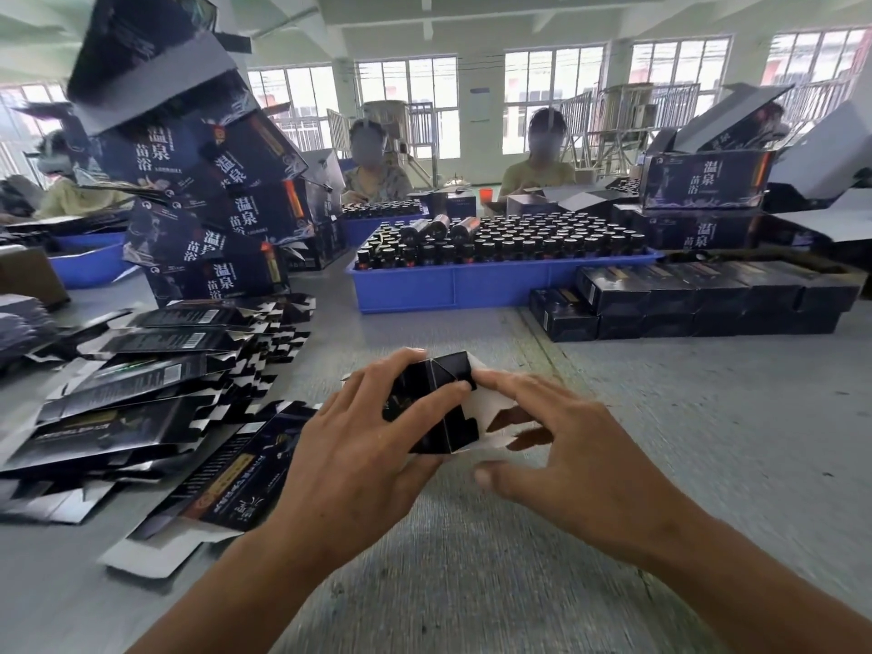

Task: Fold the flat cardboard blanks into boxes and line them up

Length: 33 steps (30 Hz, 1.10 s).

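A grey table [660, 417] is seen, with a blue tray [472, 285] of bottles at its far side. Nearer than the tray, a half-folded box [439, 417] is gripped by the left hand [358, 455]; its white flap is pressed by the right hand [566, 455], fingers spread.

Bright daylight from windows [552, 101]; soft shadows, blurred edges, wide-angle distortion

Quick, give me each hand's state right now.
Left hand: grips the half-folded box.
Right hand: fingers spread, fingertip pressing a box flap.
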Each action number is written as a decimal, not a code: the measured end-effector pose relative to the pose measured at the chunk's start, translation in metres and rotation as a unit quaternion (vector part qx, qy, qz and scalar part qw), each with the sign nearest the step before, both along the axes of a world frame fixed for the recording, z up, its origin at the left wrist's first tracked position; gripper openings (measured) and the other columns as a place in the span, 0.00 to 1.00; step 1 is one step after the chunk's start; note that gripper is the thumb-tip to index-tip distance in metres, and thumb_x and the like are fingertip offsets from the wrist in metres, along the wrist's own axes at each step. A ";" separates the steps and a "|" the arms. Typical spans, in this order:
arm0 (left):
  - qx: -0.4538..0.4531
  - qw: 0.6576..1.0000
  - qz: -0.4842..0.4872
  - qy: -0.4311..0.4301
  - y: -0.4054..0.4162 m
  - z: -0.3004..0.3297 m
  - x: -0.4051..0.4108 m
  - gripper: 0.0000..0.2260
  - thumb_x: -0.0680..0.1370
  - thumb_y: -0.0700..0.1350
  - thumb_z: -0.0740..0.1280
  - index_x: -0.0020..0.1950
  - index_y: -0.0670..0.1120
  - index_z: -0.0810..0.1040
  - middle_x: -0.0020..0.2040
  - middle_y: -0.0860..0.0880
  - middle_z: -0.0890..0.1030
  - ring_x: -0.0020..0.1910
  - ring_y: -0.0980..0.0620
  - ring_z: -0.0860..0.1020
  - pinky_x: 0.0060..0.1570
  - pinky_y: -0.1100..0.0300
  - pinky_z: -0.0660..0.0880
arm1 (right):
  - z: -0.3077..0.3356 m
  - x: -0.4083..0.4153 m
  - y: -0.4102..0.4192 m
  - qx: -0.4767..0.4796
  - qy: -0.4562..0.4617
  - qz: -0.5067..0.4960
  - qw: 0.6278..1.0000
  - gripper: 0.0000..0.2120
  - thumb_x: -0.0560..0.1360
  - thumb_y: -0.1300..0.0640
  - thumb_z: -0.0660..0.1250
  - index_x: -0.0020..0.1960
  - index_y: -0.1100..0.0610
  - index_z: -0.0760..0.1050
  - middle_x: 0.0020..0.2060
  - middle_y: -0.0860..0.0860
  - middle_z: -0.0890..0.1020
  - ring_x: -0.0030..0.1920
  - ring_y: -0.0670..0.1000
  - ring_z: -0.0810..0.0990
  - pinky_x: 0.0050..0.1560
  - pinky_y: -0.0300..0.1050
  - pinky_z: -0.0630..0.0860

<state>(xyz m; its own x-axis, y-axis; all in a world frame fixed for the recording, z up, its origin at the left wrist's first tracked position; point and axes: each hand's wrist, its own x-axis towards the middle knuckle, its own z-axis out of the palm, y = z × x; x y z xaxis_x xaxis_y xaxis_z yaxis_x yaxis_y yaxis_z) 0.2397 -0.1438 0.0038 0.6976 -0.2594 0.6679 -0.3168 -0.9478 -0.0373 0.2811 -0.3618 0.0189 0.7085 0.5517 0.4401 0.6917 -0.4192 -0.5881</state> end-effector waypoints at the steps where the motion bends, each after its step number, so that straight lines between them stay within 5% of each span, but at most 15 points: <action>1: 0.002 1.000 -0.002 -0.001 0.000 0.000 0.000 0.26 0.75 0.57 0.68 0.72 0.57 0.71 0.70 0.45 0.70 0.62 0.45 0.76 0.48 0.51 0.79 | 0.000 0.000 0.000 0.012 -0.002 -0.008 1.000 0.32 0.73 0.49 0.75 0.73 0.40 0.67 0.56 0.24 0.70 0.59 0.29 0.72 0.53 0.18 0.66; 5: 0.007 1.000 -0.020 -0.012 -0.004 0.000 -0.001 0.27 0.74 0.57 0.69 0.73 0.58 0.69 0.70 0.46 0.70 0.61 0.47 0.75 0.48 0.54 0.77 | 0.000 0.000 0.000 0.093 -0.014 -0.052 0.994 0.19 0.74 0.54 0.74 0.64 0.41 0.78 0.47 0.33 0.81 0.49 0.36 0.81 0.51 0.26 0.73; 11: 0.034 0.999 -0.014 -0.014 -0.008 0.002 -0.002 0.27 0.74 0.56 0.69 0.72 0.57 0.69 0.70 0.44 0.71 0.62 0.45 0.76 0.46 0.48 0.81 | -0.004 0.000 0.001 0.099 -0.038 -0.078 0.991 0.16 0.73 0.53 0.75 0.60 0.43 0.80 0.48 0.34 0.82 0.50 0.37 0.80 0.51 0.28 0.74; 16: 0.064 0.998 -0.001 -0.027 -0.009 0.003 -0.002 0.25 0.74 0.55 0.70 0.70 0.56 0.72 0.69 0.42 0.72 0.62 0.42 0.76 0.46 0.46 0.82 | -0.006 0.000 0.002 0.100 -0.051 -0.078 0.991 0.18 0.74 0.54 0.75 0.61 0.41 0.78 0.49 0.36 0.82 0.49 0.37 0.81 0.49 0.28 0.75; 19: 0.070 0.997 0.007 -0.033 -0.009 0.002 -0.002 0.23 0.76 0.57 0.67 0.70 0.56 0.71 0.69 0.41 0.73 0.61 0.42 0.77 0.45 0.46 0.82 | -0.006 0.000 0.002 0.112 -0.028 -0.064 0.991 0.28 0.73 0.54 0.76 0.66 0.35 0.70 0.50 0.38 0.82 0.49 0.37 0.81 0.48 0.26 0.75; 25: 0.038 0.998 0.011 -0.041 -0.006 -0.001 0.001 0.25 0.75 0.58 0.68 0.71 0.57 0.71 0.70 0.43 0.71 0.62 0.43 0.76 0.45 0.49 0.80 | -0.002 0.001 0.000 0.148 0.051 -0.021 0.987 0.31 0.76 0.68 0.67 0.61 0.30 0.72 0.49 0.39 0.84 0.47 0.40 0.84 0.42 0.35 0.81; 33: -0.054 0.997 -0.026 -0.052 -0.018 -0.002 -0.002 0.36 0.75 0.59 0.65 0.80 0.50 0.58 0.71 0.51 0.69 0.66 0.51 0.72 0.58 0.57 0.73 | 0.000 0.002 0.004 0.204 0.097 -0.017 0.974 0.13 0.76 0.49 0.70 0.57 0.34 0.76 0.48 0.34 0.83 0.46 0.39 0.84 0.42 0.30 0.78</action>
<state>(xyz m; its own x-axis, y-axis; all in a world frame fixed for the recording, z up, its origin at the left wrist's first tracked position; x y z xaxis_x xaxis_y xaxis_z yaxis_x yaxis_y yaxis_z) 0.2372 -0.1618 0.0016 0.6098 -0.2156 0.7627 -0.3657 -0.9303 0.0294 0.2826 -0.3582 0.0187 0.8148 0.3330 0.4746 0.5412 -0.1433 -0.8286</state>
